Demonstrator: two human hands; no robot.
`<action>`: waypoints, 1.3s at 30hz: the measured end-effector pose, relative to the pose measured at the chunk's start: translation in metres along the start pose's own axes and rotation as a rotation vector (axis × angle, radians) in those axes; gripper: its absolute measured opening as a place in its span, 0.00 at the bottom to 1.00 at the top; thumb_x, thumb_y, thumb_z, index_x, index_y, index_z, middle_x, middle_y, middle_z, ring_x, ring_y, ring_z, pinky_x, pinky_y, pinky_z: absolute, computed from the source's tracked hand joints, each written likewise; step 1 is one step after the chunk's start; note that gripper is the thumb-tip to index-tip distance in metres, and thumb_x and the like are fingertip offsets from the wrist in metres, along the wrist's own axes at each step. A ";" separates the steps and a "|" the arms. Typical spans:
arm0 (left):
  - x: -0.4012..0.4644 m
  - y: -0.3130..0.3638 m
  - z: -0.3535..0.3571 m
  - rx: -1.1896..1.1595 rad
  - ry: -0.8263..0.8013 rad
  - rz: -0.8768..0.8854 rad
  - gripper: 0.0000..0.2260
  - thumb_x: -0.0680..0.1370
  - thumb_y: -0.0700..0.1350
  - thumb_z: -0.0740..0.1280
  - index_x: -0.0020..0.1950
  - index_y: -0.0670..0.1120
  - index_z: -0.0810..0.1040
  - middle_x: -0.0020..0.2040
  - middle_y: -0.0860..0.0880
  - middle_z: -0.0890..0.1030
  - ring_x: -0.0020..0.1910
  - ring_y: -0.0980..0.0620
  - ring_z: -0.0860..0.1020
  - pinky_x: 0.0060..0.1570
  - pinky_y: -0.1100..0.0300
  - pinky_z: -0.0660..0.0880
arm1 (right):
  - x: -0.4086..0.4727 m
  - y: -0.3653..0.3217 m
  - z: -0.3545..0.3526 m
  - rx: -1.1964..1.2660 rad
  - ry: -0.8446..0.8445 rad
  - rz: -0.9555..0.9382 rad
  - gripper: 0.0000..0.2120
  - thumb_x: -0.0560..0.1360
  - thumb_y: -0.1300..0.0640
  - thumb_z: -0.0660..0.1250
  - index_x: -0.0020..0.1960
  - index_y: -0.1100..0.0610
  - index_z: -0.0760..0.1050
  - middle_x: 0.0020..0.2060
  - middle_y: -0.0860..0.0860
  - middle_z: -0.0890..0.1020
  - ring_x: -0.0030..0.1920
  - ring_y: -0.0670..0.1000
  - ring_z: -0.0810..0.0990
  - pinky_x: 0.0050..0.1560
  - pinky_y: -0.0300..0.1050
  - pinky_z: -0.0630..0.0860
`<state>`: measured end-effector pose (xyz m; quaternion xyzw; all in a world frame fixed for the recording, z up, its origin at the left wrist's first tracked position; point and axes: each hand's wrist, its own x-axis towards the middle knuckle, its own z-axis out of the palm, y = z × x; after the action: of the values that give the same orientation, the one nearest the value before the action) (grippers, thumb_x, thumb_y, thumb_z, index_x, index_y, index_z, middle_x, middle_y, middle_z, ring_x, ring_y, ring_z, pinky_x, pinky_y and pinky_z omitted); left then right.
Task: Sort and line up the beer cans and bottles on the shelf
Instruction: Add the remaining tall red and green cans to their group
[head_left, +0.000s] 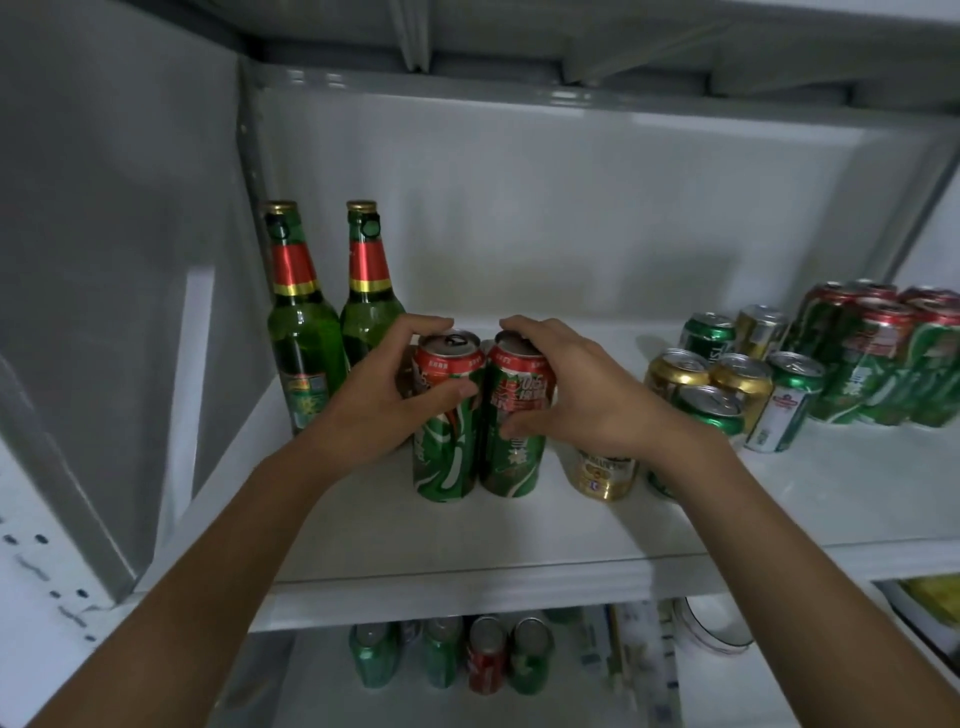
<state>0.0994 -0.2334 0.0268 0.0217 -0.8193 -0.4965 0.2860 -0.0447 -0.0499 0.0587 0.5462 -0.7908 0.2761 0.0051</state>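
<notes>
Two tall green-and-red beer cans stand side by side, touching, on the white shelf (467, 540). My left hand (384, 395) grips the left can (445, 457), fingers over its top and thumb across its front. My right hand (582, 389) grips the right can (514, 452) the same way. Two green beer bottles (301, 338) (366, 317) with red-and-gold necks stand upright behind and left of the cans, by the shelf's left wall. A gold can (605, 473) stands partly hidden under my right wrist.
Several short gold and green cans (727, 384) cluster to the right. A shrink-wrapped pack of tall green-and-red cans (883, 358) sits at the far right. The lower shelf holds several green cans and a red one (485, 654). A grey side panel (130, 260) closes the left.
</notes>
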 end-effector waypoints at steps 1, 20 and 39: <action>0.001 0.000 0.000 0.004 -0.004 -0.002 0.27 0.71 0.53 0.74 0.68 0.55 0.71 0.62 0.57 0.79 0.58 0.59 0.82 0.55 0.61 0.81 | -0.001 -0.001 -0.002 0.008 0.008 -0.001 0.51 0.64 0.50 0.84 0.80 0.52 0.61 0.66 0.49 0.72 0.66 0.50 0.73 0.67 0.44 0.73; 0.006 0.004 -0.001 0.032 0.033 -0.085 0.25 0.68 0.54 0.78 0.64 0.53 0.80 0.54 0.58 0.85 0.52 0.64 0.84 0.48 0.71 0.79 | -0.032 -0.020 -0.044 0.406 0.104 0.100 0.46 0.62 0.60 0.85 0.76 0.52 0.71 0.63 0.43 0.80 0.55 0.38 0.83 0.50 0.32 0.79; 0.011 0.039 0.037 -0.021 0.056 0.023 0.16 0.72 0.48 0.79 0.58 0.50 0.85 0.48 0.54 0.88 0.47 0.57 0.87 0.47 0.58 0.83 | -0.130 0.003 -0.095 0.359 0.356 0.261 0.45 0.59 0.61 0.86 0.73 0.51 0.74 0.60 0.45 0.83 0.54 0.43 0.85 0.52 0.40 0.83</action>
<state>0.0819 -0.1871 0.0515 0.0233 -0.8059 -0.5010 0.3147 -0.0225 0.1050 0.0975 0.3750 -0.7795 0.5016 0.0115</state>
